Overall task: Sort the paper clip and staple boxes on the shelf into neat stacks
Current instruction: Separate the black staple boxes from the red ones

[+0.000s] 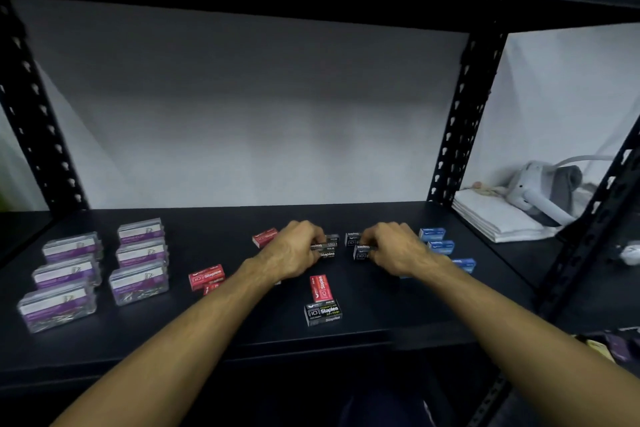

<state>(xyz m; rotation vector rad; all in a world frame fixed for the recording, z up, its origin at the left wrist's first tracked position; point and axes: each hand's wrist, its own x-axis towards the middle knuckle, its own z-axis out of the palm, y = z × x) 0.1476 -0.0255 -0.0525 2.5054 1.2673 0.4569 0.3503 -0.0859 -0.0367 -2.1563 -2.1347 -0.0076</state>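
On the black shelf (242,329), my left hand (294,251) grips a black staple box (325,250) at mid-shelf. My right hand (398,248) grips another black staple box (362,252), with a third black one (352,238) just behind it. Red staple boxes lie at the left (206,277), at the back (265,236) and near the front (321,288). A black staple box (322,313) sits at the front edge. Blue staple boxes (441,246) line up to the right. Clear purple paper clip boxes (138,282) stand in two columns at far left.
Slotted black uprights (457,135) frame the bay. A folded white cloth (491,215) and a white headset (540,187) lie in the neighbouring bay on the right. A dark shelf board runs overhead.
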